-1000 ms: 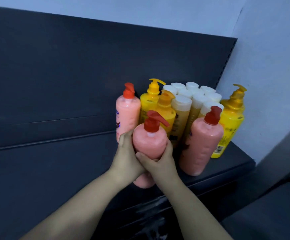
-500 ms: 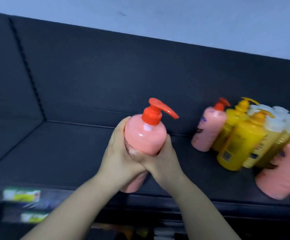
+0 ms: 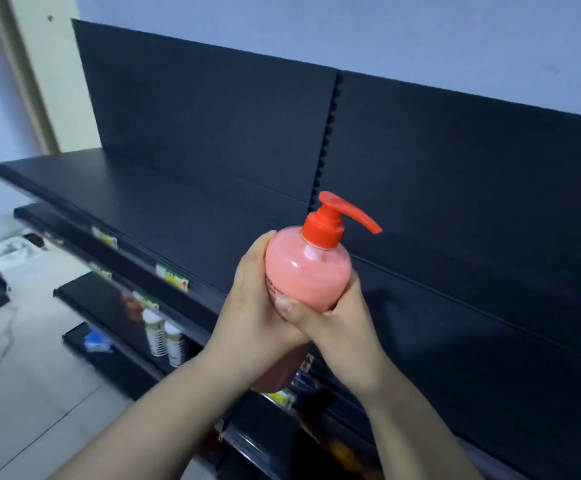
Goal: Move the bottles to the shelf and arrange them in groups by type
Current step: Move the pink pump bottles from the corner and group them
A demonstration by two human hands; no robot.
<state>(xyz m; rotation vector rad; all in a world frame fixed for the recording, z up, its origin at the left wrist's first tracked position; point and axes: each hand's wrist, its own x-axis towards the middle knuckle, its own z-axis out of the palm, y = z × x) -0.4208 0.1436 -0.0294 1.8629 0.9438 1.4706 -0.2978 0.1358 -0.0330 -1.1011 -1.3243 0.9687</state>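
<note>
Item: pink pump bottle point(image 3: 308, 275), red spout pointed to 3 o'clock. It is still clasped near upright by the left hand point(image 3: 251, 306) and right hand point(image 3: 337, 327), fingers curled round it, over the front edge of the dark shelf point(image 3: 143, 209). The bottle group formerly seen at 3 o'clock is out of view; lower shelves are now shown at 8 o'clock.

Occluded: pink pump bottle point(image 3: 308, 271) mid-body, under left hand point(image 3: 252, 306) and right hand point(image 3: 342, 329); their grip on its far side not visible; side print illegible. Forearms point(image 3: 164, 420) cut at 6 o'clock edge. Top shelf point(image 3: 164, 209) runs off frame at 3 o'clock. Two white-capped bottles point(image 3: 154, 332), 8 o'clock of hands: blurred, labels unreadable. Shelf-edge tags point(image 3: 172, 271) smeared.
</note>
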